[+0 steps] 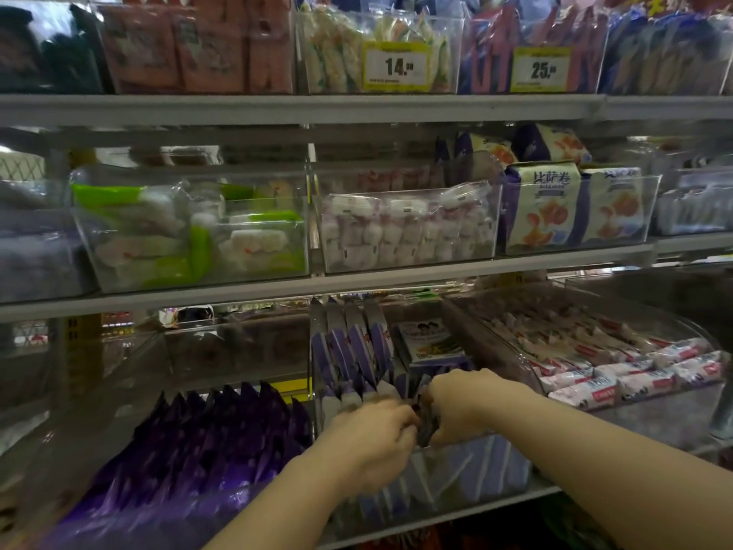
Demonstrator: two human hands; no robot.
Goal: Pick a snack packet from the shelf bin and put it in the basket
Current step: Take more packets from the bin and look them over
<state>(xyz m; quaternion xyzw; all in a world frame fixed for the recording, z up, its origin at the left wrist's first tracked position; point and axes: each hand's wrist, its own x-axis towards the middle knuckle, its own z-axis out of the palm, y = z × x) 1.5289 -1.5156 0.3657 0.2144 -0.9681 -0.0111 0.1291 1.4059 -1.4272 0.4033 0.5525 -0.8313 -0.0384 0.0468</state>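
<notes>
Grey metal shelving (277, 109) fills my feed in three tiers, each lined with clear bins. On the bottom tier, straight ahead of me, sits the clear plastic shelf bin (488, 466) that both arms reach into. It holds a row of upright purple-and-white foil packets (357, 351), with a flat purple box (430, 341) lying behind them.

Just left of it I see a bin of dark purple glossy pouches (206, 442), and to the right a curved bin of white-and-red wrapped bars (618, 367). On the tier above are green-and-white bags (186, 232), pink-and-white marshmallow packs (404, 232) and white bags with orange print and purple edges (575, 208). Two yellow price tags (396, 67) hang on the top bins, reading 14 and 25.

The left hand (373, 434) is over the front of the middle bin, fingers curled inward. The right hand (464, 402) meets it from the other side, fingers bent down. Between them both hands pinch a small dark snack packet (427, 428), which stands at the near end of the row, inside the bin and just above its front wall. It is blurred, so I cannot read its print.
</notes>
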